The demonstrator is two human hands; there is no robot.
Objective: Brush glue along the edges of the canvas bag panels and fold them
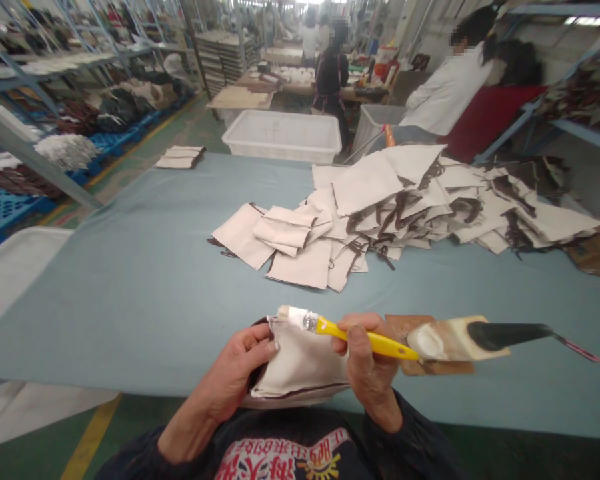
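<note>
In my right hand [367, 357] is a paintbrush [380, 344] with a yellow handle, its fingers wrapped around the grip. The pale bristles touch the upper left corner of a cream fabric piece [300, 363] with dark brown edging. That piece lies at the table's front edge, close against my body. My left hand [245, 357] pinches its left side, thumb on top and the other fingers partly hidden beneath. Right of my right hand, a small white cup-like container [429, 343] sits on brown board, beside a dark-handled tool [510, 333].
A large heap of cream fabric pieces [365, 180] with brown trim covers the back right of the blue-green table [130, 280]. A small stack [180, 157] lies at the far left corner. Beyond stand a white plastic bin [283, 133] and a person in a white top [447, 90].
</note>
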